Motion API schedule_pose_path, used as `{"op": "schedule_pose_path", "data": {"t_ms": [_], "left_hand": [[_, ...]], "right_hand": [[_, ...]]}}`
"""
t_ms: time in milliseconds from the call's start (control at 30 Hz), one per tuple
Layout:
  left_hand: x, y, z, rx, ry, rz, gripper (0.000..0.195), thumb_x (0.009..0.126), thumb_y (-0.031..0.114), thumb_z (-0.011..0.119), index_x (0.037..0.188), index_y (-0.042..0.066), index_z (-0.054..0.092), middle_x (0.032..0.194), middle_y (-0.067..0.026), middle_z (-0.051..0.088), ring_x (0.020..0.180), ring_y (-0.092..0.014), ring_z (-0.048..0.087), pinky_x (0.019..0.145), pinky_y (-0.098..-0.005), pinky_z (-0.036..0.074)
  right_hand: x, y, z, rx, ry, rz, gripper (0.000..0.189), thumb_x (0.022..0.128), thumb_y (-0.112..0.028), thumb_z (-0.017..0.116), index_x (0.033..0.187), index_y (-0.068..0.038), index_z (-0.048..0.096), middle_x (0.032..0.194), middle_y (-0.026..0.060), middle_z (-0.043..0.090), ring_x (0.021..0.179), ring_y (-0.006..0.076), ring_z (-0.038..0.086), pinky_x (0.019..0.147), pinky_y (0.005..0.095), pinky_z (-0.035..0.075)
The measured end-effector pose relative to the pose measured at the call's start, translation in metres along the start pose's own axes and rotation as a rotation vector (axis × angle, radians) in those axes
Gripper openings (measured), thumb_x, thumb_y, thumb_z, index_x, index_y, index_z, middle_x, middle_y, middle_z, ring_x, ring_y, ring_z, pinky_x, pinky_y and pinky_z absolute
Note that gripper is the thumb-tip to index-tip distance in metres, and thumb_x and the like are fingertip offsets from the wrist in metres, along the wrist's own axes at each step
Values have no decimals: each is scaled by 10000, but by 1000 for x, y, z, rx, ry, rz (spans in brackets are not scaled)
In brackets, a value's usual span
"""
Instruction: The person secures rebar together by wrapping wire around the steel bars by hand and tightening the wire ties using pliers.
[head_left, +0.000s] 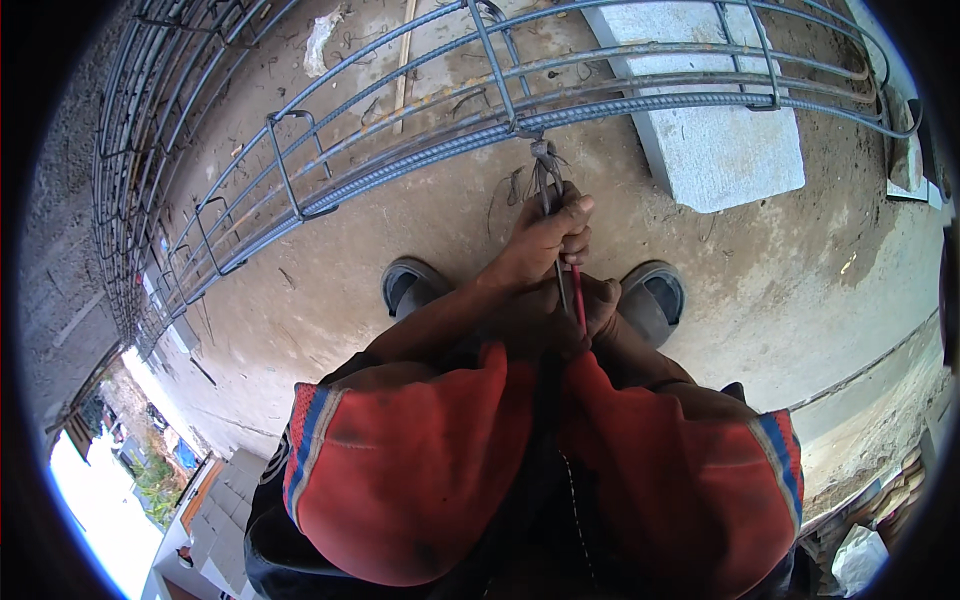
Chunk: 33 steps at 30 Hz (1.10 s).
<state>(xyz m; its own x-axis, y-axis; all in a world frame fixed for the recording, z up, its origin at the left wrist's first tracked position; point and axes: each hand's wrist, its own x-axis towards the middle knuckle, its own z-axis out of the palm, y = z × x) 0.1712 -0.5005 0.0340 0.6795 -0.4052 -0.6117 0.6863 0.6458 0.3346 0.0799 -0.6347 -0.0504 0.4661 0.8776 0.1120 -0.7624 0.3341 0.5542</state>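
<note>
Steel end-cutting pincers (577, 296), one handle covered in red, point away from me at the middle of the view. My left hand (553, 229) is closed around them just behind the head, where thin tie-wire ends (537, 178) stick out beside the jaws. Lower down, my right hand (600, 300) grips the handle part, partly in shadow. The jaws meet the near lower edge of a long rebar cage (450, 154), close to the corner of a rectangular stirrup (491, 64). Whether they bite on wire there cannot be told.
A white foam-like block (720, 142) lies under and behind the cage at right. More rebar cages (124, 150) are stacked at left. My shoes (652, 300) stand on the concrete floor (337, 300), with wire scraps around. A thin wooden strip (405, 67) lies beyond the cage.
</note>
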Motion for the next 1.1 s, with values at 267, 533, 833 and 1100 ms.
{"op": "schedule_pose_path", "data": {"t_ms": [267, 533, 833, 1100], "left_hand": [[-38, 49, -37, 1836, 366, 858, 353, 801, 333, 648, 998, 47, 586, 926, -68, 613, 813, -256, 580, 734, -370, 453], [14, 73, -34, 1888, 447, 1341, 349, 754, 349, 671, 986, 89, 652, 1089, -88, 604, 1026, -273, 543, 880, -407, 366], [5, 73, -37, 1718, 176, 1249, 403, 874, 411, 486, 1008, 67, 649, 1126, -95, 588, 1081, -314, 483, 940, -448, 288], [-6, 64, -36, 1690, 80, 979, 617, 843, 540, 448, 1255, 83, 486, 1225, -155, 508, 1194, -364, 304, 989, -497, 143]], "right_hand": [[27, 15, 48, 101, -119, 66, 547, 744, -642, 554, 690, -114, 421, 550, -47, 325, 438, 69, 320, 366, 196, 261], [37, 10, 61, 57, 19, 140, 648, 811, -735, 249, 595, -139, 379, 440, -59, 219, 348, 62, 234, 304, 206, 209], [58, 30, 98, 106, -60, 78, 428, 935, -483, 314, 674, -163, 429, 504, -65, 332, 409, 60, 319, 389, 241, 327], [83, 51, 128, 108, 46, -45, 381, 956, -397, 314, 694, -159, 454, 522, -59, 367, 442, 72, 354, 478, 261, 371]]}}
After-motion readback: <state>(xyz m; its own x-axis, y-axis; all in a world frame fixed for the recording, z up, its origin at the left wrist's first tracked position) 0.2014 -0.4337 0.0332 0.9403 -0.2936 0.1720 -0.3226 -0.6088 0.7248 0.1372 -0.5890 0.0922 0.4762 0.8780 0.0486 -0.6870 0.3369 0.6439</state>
